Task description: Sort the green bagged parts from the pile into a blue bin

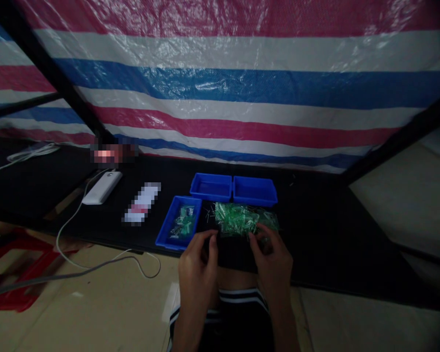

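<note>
My left hand (197, 261) is at the front edge of the black table, thumb and forefinger tips pinched together. Anything between them is too small to make out. Across from it, my right hand (275, 256) has its thumb and forefinger drawn close over the near edge of a clear plastic bag (238, 218) full of small green and clear pieces. What those fingertips hold, if anything, cannot be told. Several thin pieces (208, 213) lie loose at the bag's left end. Left of my left hand, a blue tray (164, 235) contains more green and clear pieces.
Two more blue trays, a left one (210, 197) and a right one (254, 201), stand behind the bag. Further left are a blurred-out flat object (143, 204) and a white power bank-like box (102, 188) with a cable. A red stool (22, 274) stands at lower left. Striped sheeting (242, 88) hangs behind the table.
</note>
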Demonstrator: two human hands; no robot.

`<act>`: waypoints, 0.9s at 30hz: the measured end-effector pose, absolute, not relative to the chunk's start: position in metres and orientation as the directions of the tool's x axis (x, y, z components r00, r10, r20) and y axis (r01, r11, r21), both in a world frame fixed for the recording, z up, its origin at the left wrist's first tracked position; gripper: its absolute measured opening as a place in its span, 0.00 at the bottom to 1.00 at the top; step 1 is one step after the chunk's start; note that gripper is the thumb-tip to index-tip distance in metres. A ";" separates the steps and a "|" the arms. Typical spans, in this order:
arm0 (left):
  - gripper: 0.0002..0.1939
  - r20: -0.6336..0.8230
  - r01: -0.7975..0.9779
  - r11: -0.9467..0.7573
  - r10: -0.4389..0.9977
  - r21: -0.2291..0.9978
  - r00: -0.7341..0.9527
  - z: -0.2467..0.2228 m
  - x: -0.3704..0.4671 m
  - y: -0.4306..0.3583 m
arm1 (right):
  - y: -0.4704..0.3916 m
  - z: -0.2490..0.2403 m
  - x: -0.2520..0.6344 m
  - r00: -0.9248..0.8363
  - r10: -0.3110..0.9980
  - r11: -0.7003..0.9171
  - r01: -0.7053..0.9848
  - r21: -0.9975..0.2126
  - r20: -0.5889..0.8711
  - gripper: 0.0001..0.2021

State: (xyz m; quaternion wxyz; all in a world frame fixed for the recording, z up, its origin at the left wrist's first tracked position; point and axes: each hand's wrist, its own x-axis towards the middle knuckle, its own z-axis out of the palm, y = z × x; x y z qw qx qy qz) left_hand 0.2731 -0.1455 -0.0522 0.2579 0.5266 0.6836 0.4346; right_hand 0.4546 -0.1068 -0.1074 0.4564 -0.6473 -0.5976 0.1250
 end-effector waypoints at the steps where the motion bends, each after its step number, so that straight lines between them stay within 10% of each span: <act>1: 0.16 0.085 0.484 0.074 0.950 0.872 -0.299 -0.053 0.275 -0.146 | -0.106 -0.107 0.451 0.231 0.900 0.130 0.668 -0.733 0.370 0.20; 11: 0.16 0.028 0.391 0.036 0.988 0.920 -0.155 -0.055 0.283 -0.143 | -0.093 -0.094 0.425 0.018 0.994 0.048 0.826 -0.562 0.111 0.34; 27: 0.21 -0.103 0.019 0.108 0.979 0.994 -0.175 -0.057 0.287 -0.142 | -0.123 -0.084 0.447 -0.006 0.955 0.228 0.653 -0.722 0.296 0.23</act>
